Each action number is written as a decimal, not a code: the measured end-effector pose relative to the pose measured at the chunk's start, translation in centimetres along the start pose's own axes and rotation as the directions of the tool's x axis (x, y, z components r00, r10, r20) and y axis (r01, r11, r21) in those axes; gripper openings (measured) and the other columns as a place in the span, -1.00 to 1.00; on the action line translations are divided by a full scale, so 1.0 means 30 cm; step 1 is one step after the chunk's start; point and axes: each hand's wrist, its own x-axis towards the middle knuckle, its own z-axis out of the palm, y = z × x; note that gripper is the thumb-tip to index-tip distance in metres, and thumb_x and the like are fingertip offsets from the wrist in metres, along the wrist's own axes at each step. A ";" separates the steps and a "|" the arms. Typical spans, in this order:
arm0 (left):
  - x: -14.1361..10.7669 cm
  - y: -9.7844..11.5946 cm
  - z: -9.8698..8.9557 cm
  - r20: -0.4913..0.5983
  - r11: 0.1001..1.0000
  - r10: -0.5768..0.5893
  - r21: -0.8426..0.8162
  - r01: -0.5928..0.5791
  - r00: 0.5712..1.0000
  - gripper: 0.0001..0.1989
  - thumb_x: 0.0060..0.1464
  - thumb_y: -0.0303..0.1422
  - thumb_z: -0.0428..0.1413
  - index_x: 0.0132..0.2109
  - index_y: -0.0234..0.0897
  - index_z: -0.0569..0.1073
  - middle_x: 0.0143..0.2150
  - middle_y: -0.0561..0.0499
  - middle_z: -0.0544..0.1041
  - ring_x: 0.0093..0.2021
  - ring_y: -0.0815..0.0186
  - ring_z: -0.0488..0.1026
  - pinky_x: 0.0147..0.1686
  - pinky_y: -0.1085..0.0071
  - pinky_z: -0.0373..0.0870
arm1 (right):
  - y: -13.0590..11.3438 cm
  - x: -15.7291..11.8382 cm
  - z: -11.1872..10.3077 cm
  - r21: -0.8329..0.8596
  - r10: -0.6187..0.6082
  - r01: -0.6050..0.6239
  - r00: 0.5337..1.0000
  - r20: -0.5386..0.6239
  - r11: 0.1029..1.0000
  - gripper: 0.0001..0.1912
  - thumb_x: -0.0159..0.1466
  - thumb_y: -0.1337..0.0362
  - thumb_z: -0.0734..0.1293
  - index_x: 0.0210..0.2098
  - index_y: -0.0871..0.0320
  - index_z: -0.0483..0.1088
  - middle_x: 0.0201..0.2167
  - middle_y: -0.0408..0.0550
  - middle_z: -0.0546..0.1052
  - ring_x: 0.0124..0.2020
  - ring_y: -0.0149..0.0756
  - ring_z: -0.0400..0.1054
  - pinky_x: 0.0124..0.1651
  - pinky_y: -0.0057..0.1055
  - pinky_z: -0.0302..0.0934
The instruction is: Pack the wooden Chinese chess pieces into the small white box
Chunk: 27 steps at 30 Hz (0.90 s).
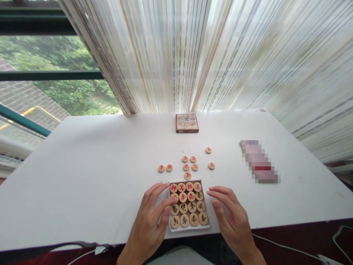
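A shallow white box tray [190, 229] at the table's front edge holds rows of round wooden Chinese chess pieces, red characters in the back rows and black ones in front. My left hand [150, 217] is open at the tray's left side. Its index fingertip rests over a red piece [174, 198] at the left end of the second row, partly hiding it. My right hand [233, 215] is open just right of the tray, fingers stretched toward it and holding nothing. Behind the tray lie several loose red pieces, among them a red piece [188, 175] nearest its back edge.
Two pieces, including a red one [161, 168], lie to the left; two more, including a red piece [208, 150], lie to the right. A flat printed box [187, 123] is at the back of the white table [96, 176]. A blurred pinkish object [259, 160] lies right.
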 end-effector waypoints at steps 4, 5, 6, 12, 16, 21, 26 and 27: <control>-0.002 0.002 -0.002 0.013 1.000 -0.010 -0.019 0.011 1.000 -0.65 0.35 -0.47 -0.03 0.19 -0.10 0.40 0.38 -0.06 0.21 0.40 0.08 0.06 0.32 0.02 0.21 | 0.027 0.023 -0.027 -0.058 -0.005 0.003 0.999 -0.040 0.998 -0.77 0.42 0.30 0.26 -0.01 0.04 0.51 -0.04 0.04 0.52 0.01 -0.13 0.46 0.05 -0.19 0.42; -0.003 0.002 -0.003 0.013 1.000 -0.017 -0.024 0.017 1.000 -0.65 0.35 -0.47 -0.03 0.20 -0.09 0.39 0.38 -0.06 0.22 0.40 0.08 0.06 0.32 0.01 0.21 | 0.034 0.035 -0.038 -0.077 -0.008 0.004 0.999 -0.053 0.997 -0.78 0.42 0.30 0.27 -0.01 0.04 0.51 -0.04 0.04 0.53 0.01 -0.11 0.46 0.05 -0.17 0.41; -0.003 0.001 -0.004 0.011 0.999 -0.023 -0.030 0.024 1.000 -0.65 0.35 -0.46 -0.03 0.21 -0.09 0.38 0.37 -0.06 0.23 0.40 0.08 0.07 0.32 0.01 0.21 | 0.041 0.050 -0.050 -0.097 -0.009 0.003 0.998 -0.065 0.995 -0.78 0.41 0.29 0.27 -0.01 0.03 0.51 -0.04 0.04 0.53 0.01 -0.10 0.46 0.06 -0.14 0.41; -0.006 -0.012 -0.007 -0.002 0.992 -0.081 -0.092 0.080 0.997 -0.66 0.38 -0.40 -0.06 0.22 -0.09 0.38 0.36 -0.07 0.27 0.39 0.10 0.14 0.32 0.06 0.26 | 0.078 0.212 -0.134 -0.193 -0.070 0.056 0.996 -0.062 0.980 -0.78 0.41 0.23 0.29 0.00 0.02 0.50 -0.02 0.02 0.56 0.02 -0.07 0.47 0.10 -0.05 0.40; -0.009 -0.013 -0.007 -0.027 0.977 -0.146 -0.160 0.140 0.989 -0.69 0.39 -0.36 -0.05 0.20 -0.07 0.38 0.33 -0.06 0.31 0.34 0.14 0.24 0.28 0.14 0.33 | 0.115 0.340 -0.154 -0.220 0.004 -0.010 1.000 -0.026 0.975 -0.75 0.41 0.15 0.29 0.02 0.03 0.49 0.00 0.03 0.55 -0.10 -0.11 0.49 -0.44 -0.34 0.44; -0.008 -0.011 -0.002 -0.062 0.960 -0.203 -0.210 0.186 0.977 -0.73 0.39 -0.35 -0.03 0.15 -0.07 0.41 0.27 -0.04 0.38 0.29 0.20 0.34 0.27 0.21 0.37 | 0.175 0.465 -0.120 -0.284 0.013 0.022 0.993 0.121 0.959 -0.73 0.37 0.11 0.35 0.00 0.04 0.51 -0.06 0.02 0.57 -0.12 -0.13 0.49 -0.25 -0.26 0.45; -0.008 -0.019 0.006 -0.087 0.957 -0.208 -0.224 0.184 0.974 -0.75 0.38 -0.35 0.00 0.13 -0.09 0.42 0.23 -0.06 0.42 0.26 0.21 0.38 0.25 0.21 0.39 | 0.251 0.518 -0.059 -0.265 0.043 0.013 0.977 0.207 0.964 -0.76 0.32 0.14 0.38 -0.06 0.06 0.54 -0.13 -0.02 0.60 -0.20 -0.21 0.51 -0.19 -0.28 0.43; -0.009 -0.020 0.006 -0.090 0.957 -0.209 -0.225 0.185 0.974 -0.75 0.38 -0.35 0.00 0.13 -0.10 0.43 0.22 -0.06 0.42 0.25 0.20 0.38 0.25 0.20 0.39 | 0.264 0.521 -0.051 -0.265 0.042 0.014 0.978 0.205 0.964 -0.76 0.31 0.14 0.39 -0.07 0.06 0.54 -0.16 -0.02 0.60 -0.20 -0.20 0.50 -0.19 -0.27 0.42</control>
